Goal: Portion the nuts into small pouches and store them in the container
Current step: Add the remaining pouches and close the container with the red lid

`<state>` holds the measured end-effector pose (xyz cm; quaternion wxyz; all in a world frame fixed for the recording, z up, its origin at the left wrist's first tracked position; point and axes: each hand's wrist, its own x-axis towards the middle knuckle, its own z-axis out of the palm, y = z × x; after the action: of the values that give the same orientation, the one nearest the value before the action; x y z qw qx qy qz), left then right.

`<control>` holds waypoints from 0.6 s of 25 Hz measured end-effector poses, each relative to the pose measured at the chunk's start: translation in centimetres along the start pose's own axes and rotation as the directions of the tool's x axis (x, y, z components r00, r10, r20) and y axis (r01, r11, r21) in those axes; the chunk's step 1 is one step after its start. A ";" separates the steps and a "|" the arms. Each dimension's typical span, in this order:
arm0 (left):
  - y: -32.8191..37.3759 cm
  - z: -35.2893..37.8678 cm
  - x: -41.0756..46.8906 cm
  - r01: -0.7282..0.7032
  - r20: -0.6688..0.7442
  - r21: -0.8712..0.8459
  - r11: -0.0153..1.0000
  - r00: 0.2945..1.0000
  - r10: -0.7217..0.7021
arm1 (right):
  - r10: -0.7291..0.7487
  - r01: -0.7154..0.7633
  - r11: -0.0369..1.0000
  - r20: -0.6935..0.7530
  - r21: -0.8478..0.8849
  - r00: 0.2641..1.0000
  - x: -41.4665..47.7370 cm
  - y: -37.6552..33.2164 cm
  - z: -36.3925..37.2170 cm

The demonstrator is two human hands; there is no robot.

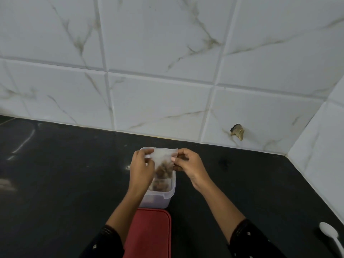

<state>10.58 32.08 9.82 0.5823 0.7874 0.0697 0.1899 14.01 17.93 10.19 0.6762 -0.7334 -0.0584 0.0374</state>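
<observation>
A small clear pouch (163,161) with brown nuts in its lower half hangs over a clear plastic container (160,196) on the black counter. My left hand (141,168) pinches the pouch's top left corner. My right hand (188,165) pinches its top right corner. Between them the pouch's mouth is stretched flat. Inside the container lies another pouch of nuts (161,184), partly hidden by my left hand and the held pouch.
A red lid (149,233) lies flat just in front of the container. A white plastic spoon (330,234) rests at the counter's near right. The white tiled wall (167,71) rises behind, with a corner wall on the right and a chipped hole (237,131).
</observation>
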 end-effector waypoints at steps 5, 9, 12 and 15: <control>-1.7 -0.8 -0.3 0.147 0.072 0.094 0.985 0.985 -0.154 | -0.013 0.020 0.963 0.028 -0.267 1.000 -0.2 1.7 1.1; -2.6 -0.3 -0.5 0.149 0.207 0.308 0.940 0.953 -0.219 | -0.021 0.043 0.670 0.039 -0.741 0.999 -0.2 2.7 1.1; -2.6 0.2 -0.6 0.105 0.195 0.437 0.893 0.958 -0.209 | -0.076 0.066 0.547 0.029 -0.834 0.997 -0.3 2.6 1.1; -2.2 0.8 -0.5 0.076 0.153 0.523 0.849 0.971 -0.182 | -0.071 0.049 0.549 0.011 -0.834 0.997 -0.2 2.7 1.3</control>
<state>10.65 31.93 7.40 0.3666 0.9223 0.1129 0.0459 13.70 18.95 7.37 0.2498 -0.9641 -0.0860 -0.0266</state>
